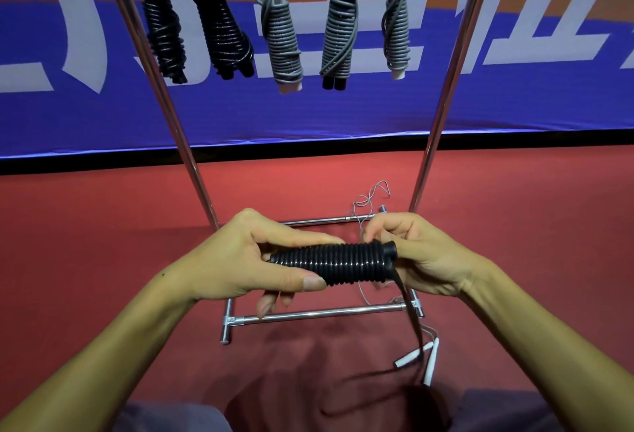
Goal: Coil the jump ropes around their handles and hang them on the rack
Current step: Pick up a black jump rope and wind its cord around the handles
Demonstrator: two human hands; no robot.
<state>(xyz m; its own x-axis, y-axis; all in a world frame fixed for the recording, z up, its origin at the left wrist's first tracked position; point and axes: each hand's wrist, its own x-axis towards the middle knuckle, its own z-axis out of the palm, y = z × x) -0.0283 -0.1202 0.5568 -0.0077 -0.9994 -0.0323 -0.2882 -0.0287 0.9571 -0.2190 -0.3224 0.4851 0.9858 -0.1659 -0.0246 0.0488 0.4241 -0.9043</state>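
**Black jump rope half-wound in both hands below the rack**

The black jump rope [338, 263] lies level between the two hands, its cord wrapped in tight, even turns along the paired handles. The left hand [254, 260] grips the left end of the bundle, thumb laid along the near side and fingers curled round the far side. The right hand [417, 253] is at the right end, fingers curled about the handle tip and pinching the cord there; the loose black tail [413, 322] drops from that end toward the red floor [103, 243], blurred, so its far end cannot be made out.

Above, five coiled ropes hang from the rack [446, 88]: two black bundles [192, 23] on the left and three grey bundles [338, 33] to their right, all clear of the floor. The rack's chrome base bars [322, 313] sit on the floor directly beneath the hands. A thin grey rope with white handles [417, 354] lies loose on the floor, threaded through the base and ending near the right forearm. A blue banner [308, 116] with large pale lettering runs behind the rack
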